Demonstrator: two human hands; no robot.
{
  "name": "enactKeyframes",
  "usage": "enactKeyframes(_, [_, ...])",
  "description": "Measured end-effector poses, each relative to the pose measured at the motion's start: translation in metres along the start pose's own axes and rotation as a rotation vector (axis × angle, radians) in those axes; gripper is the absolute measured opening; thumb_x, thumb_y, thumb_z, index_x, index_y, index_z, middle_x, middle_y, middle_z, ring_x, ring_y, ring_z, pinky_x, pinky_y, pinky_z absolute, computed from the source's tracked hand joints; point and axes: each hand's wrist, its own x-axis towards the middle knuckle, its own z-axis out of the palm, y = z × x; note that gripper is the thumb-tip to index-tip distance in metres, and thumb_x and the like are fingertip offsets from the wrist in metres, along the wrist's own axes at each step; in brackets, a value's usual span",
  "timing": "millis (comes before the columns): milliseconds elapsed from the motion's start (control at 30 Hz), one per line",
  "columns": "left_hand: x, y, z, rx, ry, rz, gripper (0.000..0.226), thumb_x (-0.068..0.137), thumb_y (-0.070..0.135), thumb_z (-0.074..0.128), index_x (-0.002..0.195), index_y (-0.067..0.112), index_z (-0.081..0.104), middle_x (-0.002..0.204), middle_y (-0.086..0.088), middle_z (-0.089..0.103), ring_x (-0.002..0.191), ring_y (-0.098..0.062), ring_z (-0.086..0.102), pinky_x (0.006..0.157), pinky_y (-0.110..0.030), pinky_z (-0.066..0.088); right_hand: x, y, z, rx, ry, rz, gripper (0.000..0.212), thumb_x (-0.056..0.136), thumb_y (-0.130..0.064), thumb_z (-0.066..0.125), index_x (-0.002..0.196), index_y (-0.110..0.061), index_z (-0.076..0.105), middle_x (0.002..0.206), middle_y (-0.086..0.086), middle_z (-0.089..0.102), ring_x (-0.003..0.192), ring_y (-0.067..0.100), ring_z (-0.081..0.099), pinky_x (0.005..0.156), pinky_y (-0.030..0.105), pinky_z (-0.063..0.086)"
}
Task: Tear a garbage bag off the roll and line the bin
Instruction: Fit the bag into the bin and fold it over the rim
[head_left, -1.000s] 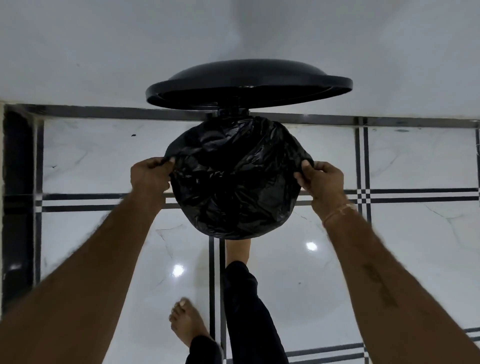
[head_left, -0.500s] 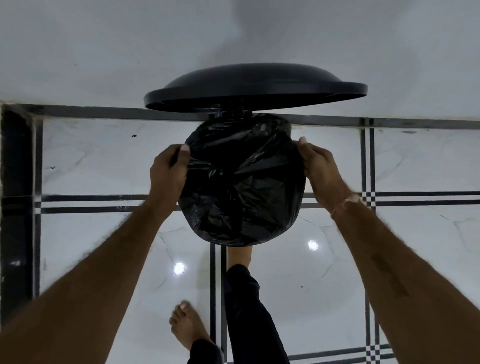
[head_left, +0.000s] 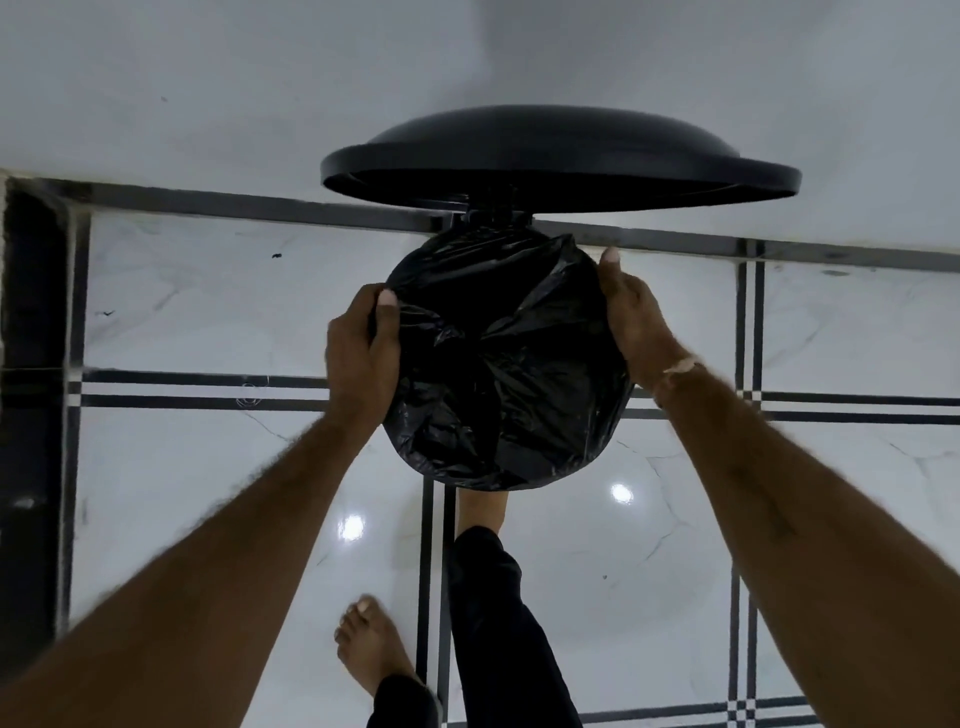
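A round pedal bin stands on the floor below me, and its black lid (head_left: 561, 150) is tipped up against the wall. A black garbage bag (head_left: 498, 364) covers the bin's whole mouth and rim, so the bin's body is hidden under it. My left hand (head_left: 363, 353) grips the bag's edge at the left side of the rim, thumb on top. At the right side my right hand (head_left: 631, 317) presses the bag's edge against the rim with the fingers pointing up. The roll is not in view.
White marble floor tiles (head_left: 208, 312) with black inlay lines surround the bin. The grey wall (head_left: 260, 93) rises right behind it. One bare foot (head_left: 483, 512) rests at the bin's front base, the other foot (head_left: 371, 644) stands further back.
Both hands have slid along the rim toward the back of the bin, and the bag now lies tighter over the mouth. The lid has stayed up.
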Motion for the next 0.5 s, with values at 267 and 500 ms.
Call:
enactKeyframes(267, [-0.001, -0.001, 0.013, 0.043, 0.031, -0.010, 0.036, 0.110, 0.040, 0.030, 0.102, 0.019, 0.058, 0.076, 0.011, 0.058, 0.070, -0.009, 0.054, 0.064, -0.029, 0.040, -0.072, -0.011, 0.095, -0.632, -0.160, -0.743, 0.036, 0.098, -0.052, 0.051, 0.128, -0.035, 0.060, 0.135, -0.009, 0.053, 0.122, 0.021, 0.048, 0.097, 0.043, 0.037])
enactKeyframes(500, [0.001, -0.013, 0.018, -0.014, 0.069, 0.011, 0.028, 0.110, 0.038, 0.034, 0.092, 0.027, 0.053, 0.068, 0.013, 0.053, 0.066, -0.001, 0.051, 0.061, -0.017, 0.037, 0.027, 0.018, 0.145, -0.498, -0.366, -0.020, 0.049, 0.109, -0.034, 0.044, 0.150, -0.010, 0.051, 0.154, 0.017, 0.053, 0.143, 0.033, 0.047, 0.119, 0.035, 0.031])
